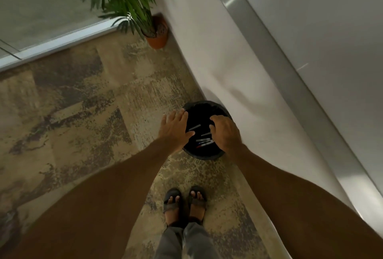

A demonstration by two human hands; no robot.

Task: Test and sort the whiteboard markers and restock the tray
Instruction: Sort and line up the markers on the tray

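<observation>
Black round bin [204,156] on patterned carpet [83,103], against a white wall [228,61]; several markers [204,141] lie inside. Left hand [175,128]: grip spread flat above the bin's left rim. Right hand [224,132]: fingers curled over the markers, grip unclear.

markers [204,141] in bin [205,156] beside wall [234,66]

A round black plastic bin [204,156] stood on mottled tan carpet [83,103] against a white wall [217,61]. Over it the left hand [175,129] was spread flat, and the right hand [224,132] had its fingers curled downward. Several slim grey-barrelled markers [204,140] showed against its dark inside, blurred.
</observation>
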